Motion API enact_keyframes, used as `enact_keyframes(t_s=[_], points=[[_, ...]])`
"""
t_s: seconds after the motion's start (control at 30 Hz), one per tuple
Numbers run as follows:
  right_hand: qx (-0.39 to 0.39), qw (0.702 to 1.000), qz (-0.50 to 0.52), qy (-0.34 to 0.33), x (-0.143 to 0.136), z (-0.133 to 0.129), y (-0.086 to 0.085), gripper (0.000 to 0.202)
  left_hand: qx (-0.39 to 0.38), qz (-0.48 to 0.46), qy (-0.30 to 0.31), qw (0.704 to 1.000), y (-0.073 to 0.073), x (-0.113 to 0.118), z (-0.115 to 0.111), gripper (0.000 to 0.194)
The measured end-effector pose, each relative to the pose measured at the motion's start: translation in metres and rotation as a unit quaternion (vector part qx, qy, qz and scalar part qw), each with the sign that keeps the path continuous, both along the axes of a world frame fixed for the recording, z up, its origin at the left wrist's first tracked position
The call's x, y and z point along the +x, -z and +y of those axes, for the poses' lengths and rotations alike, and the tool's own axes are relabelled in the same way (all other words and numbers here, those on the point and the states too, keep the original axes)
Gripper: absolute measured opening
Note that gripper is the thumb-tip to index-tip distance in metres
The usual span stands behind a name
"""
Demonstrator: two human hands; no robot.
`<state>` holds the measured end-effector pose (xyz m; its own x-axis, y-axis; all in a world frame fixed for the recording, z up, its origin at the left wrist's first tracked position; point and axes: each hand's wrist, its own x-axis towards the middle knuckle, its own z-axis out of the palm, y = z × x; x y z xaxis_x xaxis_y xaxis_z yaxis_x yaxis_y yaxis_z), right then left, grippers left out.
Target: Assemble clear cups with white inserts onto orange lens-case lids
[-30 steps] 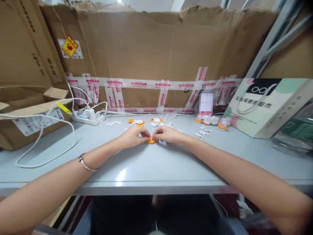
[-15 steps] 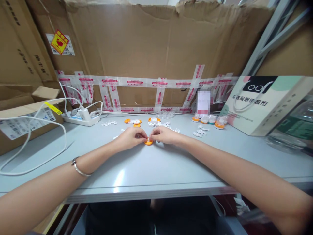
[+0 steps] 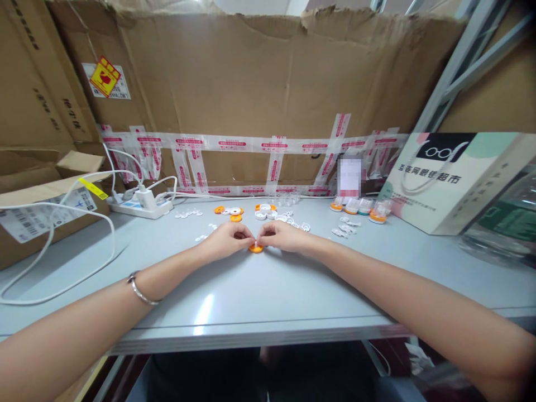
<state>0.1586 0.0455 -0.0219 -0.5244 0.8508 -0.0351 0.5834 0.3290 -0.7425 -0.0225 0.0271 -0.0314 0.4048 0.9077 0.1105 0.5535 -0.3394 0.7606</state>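
Observation:
On the desk in front of me lies a round orange disc-shaped part (image 3: 256, 249). A small white piece (image 3: 255, 243) stands up from its middle. My left hand (image 3: 228, 239) is closed in a pinch at the left side of this piece. From the right, my right hand (image 3: 282, 235) pinches at the same piece, so the fingertips of both hands almost meet over the disc. The fingers partly hide the white piece and its exact shape. Just behind the hands are orange and white round parts (image 3: 236, 218) and white rings (image 3: 260, 215).
Small white pieces (image 3: 347, 228) lie to the right, before several assembled orange-and-clear items (image 3: 378, 215). A power strip (image 3: 157, 210) with looping white cables sits left, beside an open carton (image 3: 50, 215). A paper bag (image 3: 439, 190) and a large clear bottle (image 3: 498, 223) stand right.
My right fingertips have come in closer to the white piece, and both hands now meet over the disc. The view has shifted slightly; the disc stays in about the same place.

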Motion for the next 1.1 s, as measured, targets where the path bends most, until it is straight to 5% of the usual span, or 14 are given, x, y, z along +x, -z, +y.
enact_keyframes(t_s=[0.7,1.1], points=[[-0.004,0.999,-0.011,0.036,-0.003,-0.004,0.003,0.014,-0.060,-0.040,0.012,0.997,0.004,0.003,0.002,0.014],[0.015,0.999,0.010,0.040,-0.008,-0.007,0.004,0.023,-0.034,-0.043,-0.016,0.998,0.006,0.008,-0.002,0.013]])
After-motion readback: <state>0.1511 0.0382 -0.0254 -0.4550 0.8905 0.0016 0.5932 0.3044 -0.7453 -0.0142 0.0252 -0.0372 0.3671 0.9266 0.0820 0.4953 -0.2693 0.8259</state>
